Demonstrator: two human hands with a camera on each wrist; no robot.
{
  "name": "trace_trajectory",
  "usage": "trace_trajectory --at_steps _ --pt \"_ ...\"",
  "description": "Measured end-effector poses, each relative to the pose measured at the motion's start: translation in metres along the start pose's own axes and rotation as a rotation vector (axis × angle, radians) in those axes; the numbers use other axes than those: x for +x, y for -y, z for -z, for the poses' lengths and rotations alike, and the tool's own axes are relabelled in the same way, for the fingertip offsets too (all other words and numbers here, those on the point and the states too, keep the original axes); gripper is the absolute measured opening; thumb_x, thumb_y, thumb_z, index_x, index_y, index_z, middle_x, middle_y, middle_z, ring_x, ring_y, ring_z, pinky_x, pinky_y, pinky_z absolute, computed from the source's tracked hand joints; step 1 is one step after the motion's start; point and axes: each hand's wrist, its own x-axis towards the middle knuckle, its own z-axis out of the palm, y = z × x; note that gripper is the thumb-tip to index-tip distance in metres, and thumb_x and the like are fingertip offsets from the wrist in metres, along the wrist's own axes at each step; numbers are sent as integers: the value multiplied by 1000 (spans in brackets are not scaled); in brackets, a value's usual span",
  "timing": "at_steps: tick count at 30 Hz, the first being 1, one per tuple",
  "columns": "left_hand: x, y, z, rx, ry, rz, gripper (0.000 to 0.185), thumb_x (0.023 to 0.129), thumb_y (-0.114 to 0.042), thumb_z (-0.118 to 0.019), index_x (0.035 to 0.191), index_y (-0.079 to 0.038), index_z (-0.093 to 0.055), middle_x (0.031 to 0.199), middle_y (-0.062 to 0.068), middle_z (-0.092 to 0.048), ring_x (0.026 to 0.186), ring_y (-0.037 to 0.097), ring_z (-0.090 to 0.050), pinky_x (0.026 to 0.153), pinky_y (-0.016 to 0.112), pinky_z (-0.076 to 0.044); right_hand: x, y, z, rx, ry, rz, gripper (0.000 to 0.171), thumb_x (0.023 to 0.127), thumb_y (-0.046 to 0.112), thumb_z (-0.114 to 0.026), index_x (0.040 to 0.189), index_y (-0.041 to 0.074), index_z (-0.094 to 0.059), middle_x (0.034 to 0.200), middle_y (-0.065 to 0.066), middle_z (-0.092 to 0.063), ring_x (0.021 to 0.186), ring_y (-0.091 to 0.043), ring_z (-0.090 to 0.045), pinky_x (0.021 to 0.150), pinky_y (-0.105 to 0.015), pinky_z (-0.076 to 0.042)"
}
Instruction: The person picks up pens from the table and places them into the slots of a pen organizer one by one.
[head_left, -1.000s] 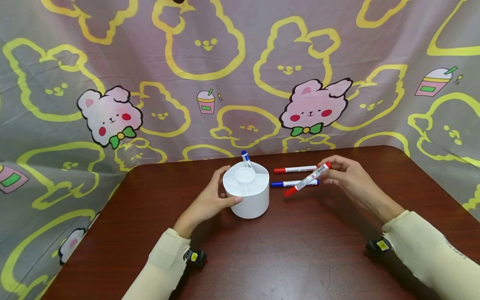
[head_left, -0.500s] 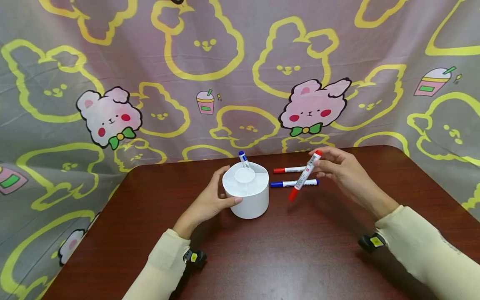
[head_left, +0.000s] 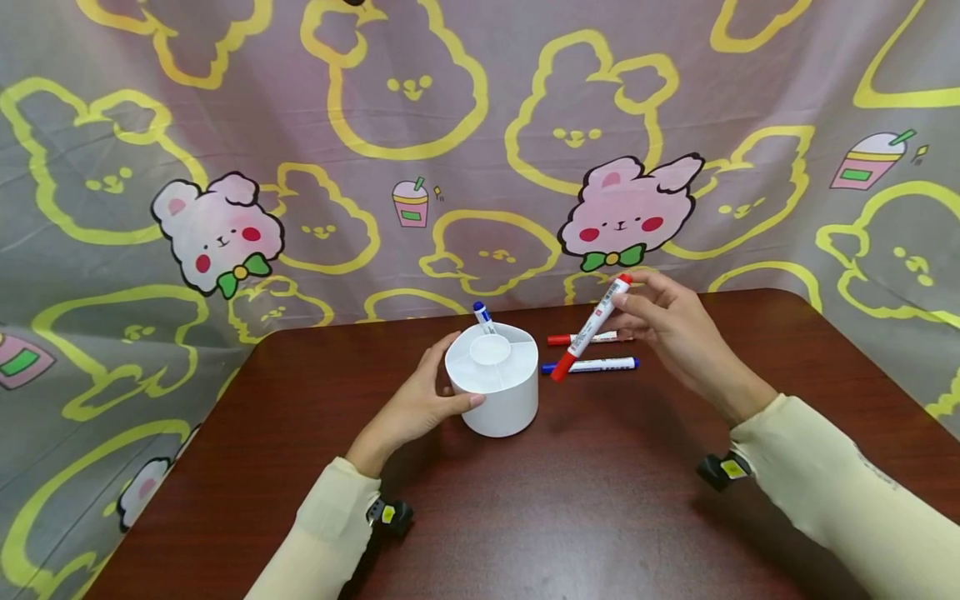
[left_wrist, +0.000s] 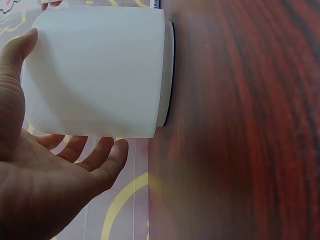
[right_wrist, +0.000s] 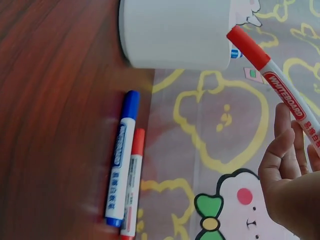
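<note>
A white round pen holder (head_left: 501,408) with several compartments stands on the table, a blue-capped marker (head_left: 482,314) upright in its back compartment. My left hand (head_left: 429,392) holds the holder's left side, thumb at the front rim and fingers curved behind. In the left wrist view, the holder's smooth wall (left_wrist: 100,70) lies between thumb and fingers. My right hand (head_left: 667,325) pinches a red whiteboard marker (head_left: 597,321) near its upper end, raised above the table. Its red cap (right_wrist: 248,46) slants down toward the holder.
Right of the holder, a blue whiteboard marker (head_left: 600,366) and another red marker (head_left: 558,340) lie side by side on the dark wooden table (head_left: 510,517). A patterned curtain (head_left: 480,167) hangs behind the table's back edge.
My right hand has risen and moved left toward the holder with the red marker, which has swung to a steeper tilt. The left hand and the holder stay where they were.
</note>
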Motion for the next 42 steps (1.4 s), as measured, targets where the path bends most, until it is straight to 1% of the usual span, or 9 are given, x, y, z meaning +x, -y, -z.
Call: trace_trajectory --at_steps 7,11,16,21,24,26,34,37,42 --pt "0 1 0 4 8 4 102 88 -17 -85 167 -17 -20 166 14 -22 147 35 -38 116 49 -47 7 4 -14 54 -23 13 22 105 17 -66 125 10 -60 97 0 -77 83 -17 -79 80 -26 -62" --pt "0 0 0 5 1 10 102 87 -16 -86 167 -19 -21 163 14 -25 145 34 -40 116 48 -46 11 2 -21 88 -25 33 21 105 15 -64 124 9 -59 97 0 -78 83 -17 -79 78 -27 -61" --pt "-1 -2 -1 44 -12 22 103 87 -20 -87 167 -22 -23 159 12 -29 143 31 -41 115 46 -45 16 0 -29 79 -45 28 18 105 14 -64 121 9 -58 98 2 -79 83 -16 -79 75 -26 -59" --pt "0 -2 0 67 -18 18 102 87 -22 -87 167 -22 -23 159 13 -30 143 32 -41 114 47 -46 20 -1 -37 41 -72 -8 23 105 16 -65 125 9 -57 99 7 -79 83 -13 -77 76 -25 -57" --pt "-1 -2 0 62 -21 6 100 87 -20 -87 166 -21 -25 157 16 -31 141 33 -42 113 47 -47 23 -3 -42 -9 -90 -27 20 104 17 -66 123 13 -60 98 7 -75 84 -12 -75 79 -26 -58" --pt "-1 -1 0 55 -21 -1 99 87 -19 -86 165 -21 -26 157 16 -31 139 33 -43 112 46 -47 24 -4 -44 -38 -96 -40 20 104 17 -66 123 13 -61 99 6 -72 86 -13 -74 81 -27 -58" --pt "0 0 -1 -54 28 -43 95 89 -9 -83 163 -17 -23 159 11 -41 129 31 -55 104 38 -52 30 -12 -55 -71 -93 -81 24 104 13 -64 127 9 -61 102 4 -66 88 -10 -72 84 -27 -60" --pt "0 1 -1 -60 33 -55 95 89 -9 -83 162 -14 -23 157 13 -42 126 30 -57 101 33 -53 31 -14 -58 -74 -89 -91 32 104 13 -64 134 3 -58 104 3 -64 90 -11 -70 85 -26 -61" --pt "1 2 -1 -57 30 -62 95 89 -9 -83 162 -13 -23 156 14 -43 127 29 -56 101 31 -53 32 -17 -63 -109 -76 -97 36 104 13 -64 138 2 -58 105 0 -63 93 -15 -68 83 -25 -62"
